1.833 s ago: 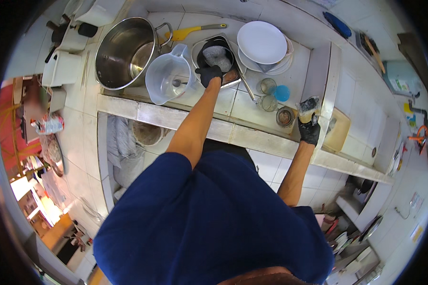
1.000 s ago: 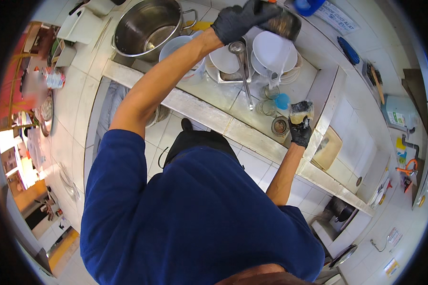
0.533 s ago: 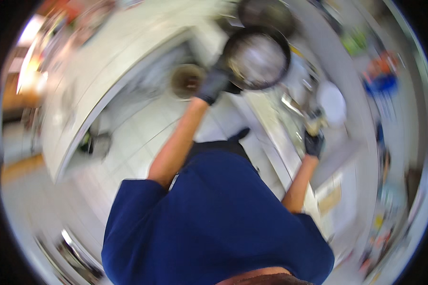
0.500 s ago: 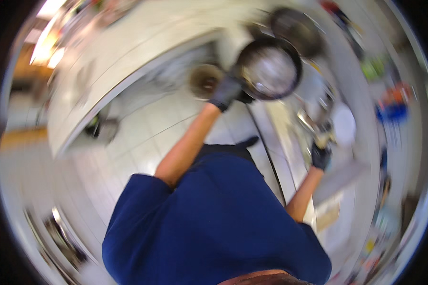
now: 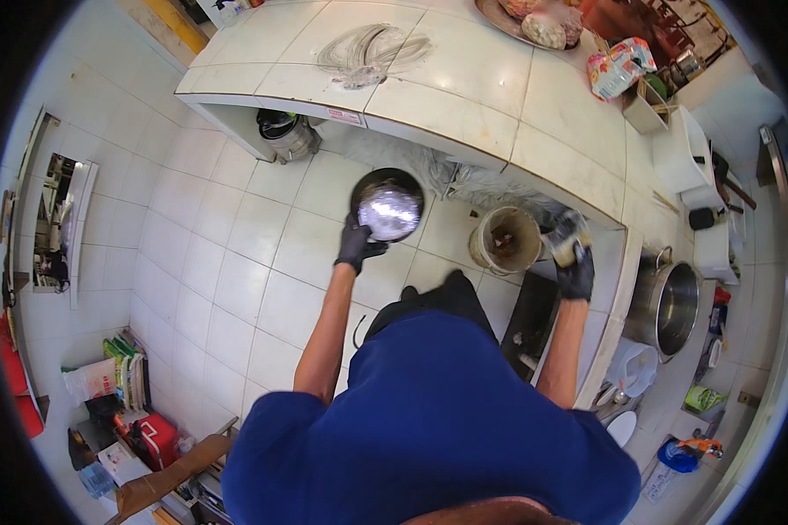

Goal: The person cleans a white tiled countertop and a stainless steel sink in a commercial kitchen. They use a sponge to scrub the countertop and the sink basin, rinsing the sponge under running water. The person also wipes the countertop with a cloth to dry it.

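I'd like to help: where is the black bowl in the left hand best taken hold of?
Probably by the far rim of the black bowl, coming from opposite the left hand: that round edge is exposed, while the hand covers part of the near edge.

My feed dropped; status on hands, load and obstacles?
Left hand gripping dark round pan. Right hand holding sponge. Bucket on floor between hands.

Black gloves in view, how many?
2: one on the left hand, which holds a black bowl; one on the right hand, which holds a sponge. Others could be hidden.
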{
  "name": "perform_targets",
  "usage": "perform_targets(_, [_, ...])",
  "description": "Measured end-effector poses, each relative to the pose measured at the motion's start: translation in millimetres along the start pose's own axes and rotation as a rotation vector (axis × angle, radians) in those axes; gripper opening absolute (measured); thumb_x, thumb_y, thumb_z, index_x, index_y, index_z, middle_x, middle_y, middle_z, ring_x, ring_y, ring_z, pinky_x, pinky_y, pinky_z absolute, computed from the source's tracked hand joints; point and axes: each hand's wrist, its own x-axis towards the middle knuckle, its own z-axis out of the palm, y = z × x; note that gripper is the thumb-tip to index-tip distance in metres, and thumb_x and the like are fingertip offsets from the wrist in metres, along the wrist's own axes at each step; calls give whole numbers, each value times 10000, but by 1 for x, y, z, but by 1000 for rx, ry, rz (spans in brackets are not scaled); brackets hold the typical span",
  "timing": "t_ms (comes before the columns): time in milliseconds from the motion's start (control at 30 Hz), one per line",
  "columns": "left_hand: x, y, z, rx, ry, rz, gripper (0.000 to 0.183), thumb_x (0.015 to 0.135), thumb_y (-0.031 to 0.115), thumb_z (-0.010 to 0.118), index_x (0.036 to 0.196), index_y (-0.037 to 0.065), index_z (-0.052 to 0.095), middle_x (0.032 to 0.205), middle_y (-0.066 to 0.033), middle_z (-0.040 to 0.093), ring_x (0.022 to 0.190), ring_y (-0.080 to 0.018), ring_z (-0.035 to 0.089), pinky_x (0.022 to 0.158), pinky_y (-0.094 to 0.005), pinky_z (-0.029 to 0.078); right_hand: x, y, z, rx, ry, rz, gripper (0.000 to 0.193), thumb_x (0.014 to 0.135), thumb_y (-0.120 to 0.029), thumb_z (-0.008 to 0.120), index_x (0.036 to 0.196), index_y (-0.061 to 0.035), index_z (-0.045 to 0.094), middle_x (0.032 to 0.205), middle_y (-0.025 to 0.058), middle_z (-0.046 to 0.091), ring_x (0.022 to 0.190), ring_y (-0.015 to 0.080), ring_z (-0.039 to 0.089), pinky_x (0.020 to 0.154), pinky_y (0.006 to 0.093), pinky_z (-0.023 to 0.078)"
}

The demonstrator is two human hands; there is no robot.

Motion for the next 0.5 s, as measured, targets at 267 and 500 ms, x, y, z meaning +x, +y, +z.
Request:
perform_targets(267, [78,38,-65,-175,329,10,479,673,-8,440,1137,43,337,1008,-224,493,686,-359,605,535,-393,566,308,91,112,-765,-154,-163,317,819,-51,455,1130,11,465,1050,93,549,916,198,556,797,319,472])
perform_targets(500, [151,71,-78,-314,442,-15,556,641,-44,451,1170,64,319,1010,-220,477,697,-359,592,535,-389,563,556,177,206,-1232,-147,-439,362,696,-75,568,1047,-3,524,884,101,602,801,172,568,700,288,461])
